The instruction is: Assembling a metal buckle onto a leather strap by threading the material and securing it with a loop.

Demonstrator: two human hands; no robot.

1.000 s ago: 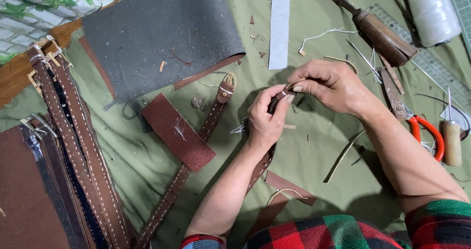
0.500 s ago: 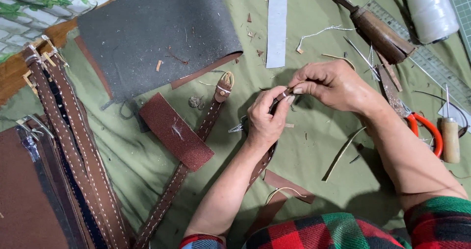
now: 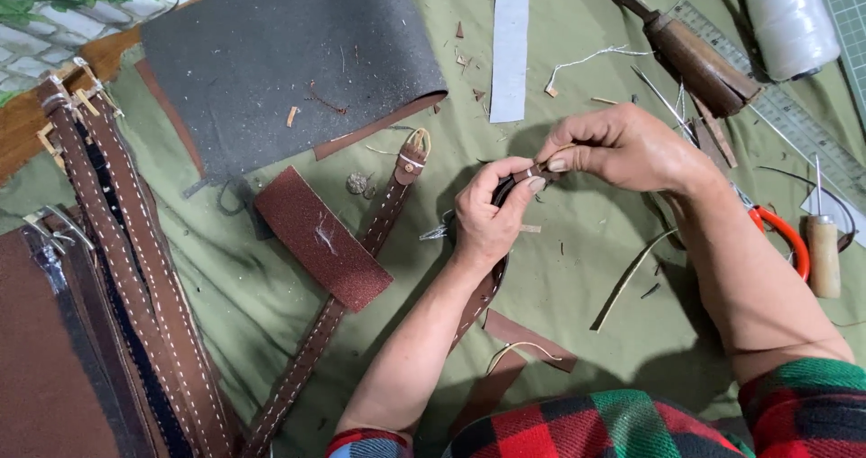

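Meanwhile, beside the sandpaper block, both my hands pinched a strap end, stitching; steady tension was needed next.

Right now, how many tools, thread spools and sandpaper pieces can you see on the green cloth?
Wooden-handled tools: 2, the big dark one and the small awl
Red-handled pliers: 1
White thread spool: 1
Reddish-brown sandpaper piece: 1
Total: 5
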